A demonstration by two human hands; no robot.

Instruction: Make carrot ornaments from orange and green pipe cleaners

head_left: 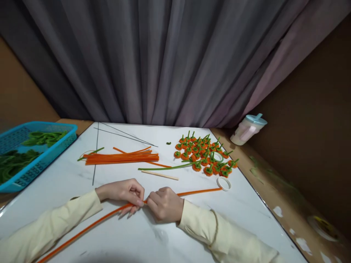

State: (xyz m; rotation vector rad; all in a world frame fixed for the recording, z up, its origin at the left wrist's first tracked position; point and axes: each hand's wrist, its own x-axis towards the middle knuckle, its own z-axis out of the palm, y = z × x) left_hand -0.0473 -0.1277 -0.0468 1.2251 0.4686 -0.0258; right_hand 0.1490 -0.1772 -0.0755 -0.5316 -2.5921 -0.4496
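A long orange pipe cleaner (200, 191) lies across the white table (131, 241), running from the lower left to a small white ring (224, 183). My left hand (123, 191) pinches it near its middle, fingers closed on it. Right beside it, my right hand (164, 204) is also closed on the same pipe cleaner, knuckles up. The two hands touch where they grip. Cream sleeves cover both arms.
A bundle of orange pipe cleaners (122, 157) lies behind the hands, with a green one (167, 167) and a wooden stick (159, 175). Several small orange-and-green pieces (204, 155) are heaped at the right. A blue basket (41, 157) with green pieces stands left; a lidded cup (248, 129) is right.
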